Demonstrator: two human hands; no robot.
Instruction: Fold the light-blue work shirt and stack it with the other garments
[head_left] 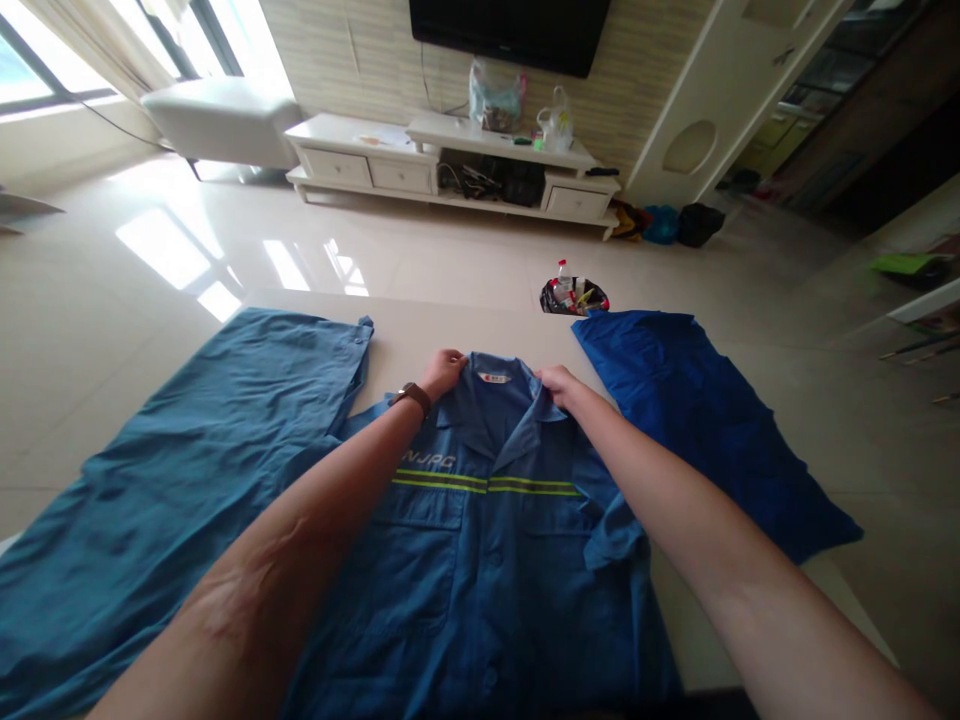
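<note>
A blue work shirt [487, 560] with yellow reflective stripes lies front-up on a white table [420, 325], buttoned, collar away from me. My left hand [442, 372], a watch on its wrist, pinches the left side of the collar. At the collar's right side, my right hand [559, 385] is closed on the fabric. A white label shows inside the collar between both hands.
A lighter blue garment [187, 480] is spread at the table's left, a darker blue one [705, 420] at the right. A small basket of items [574, 296] stands at the table's far edge. Beyond are a glossy floor, a white TV cabinet [450, 165] and an ottoman [221, 120].
</note>
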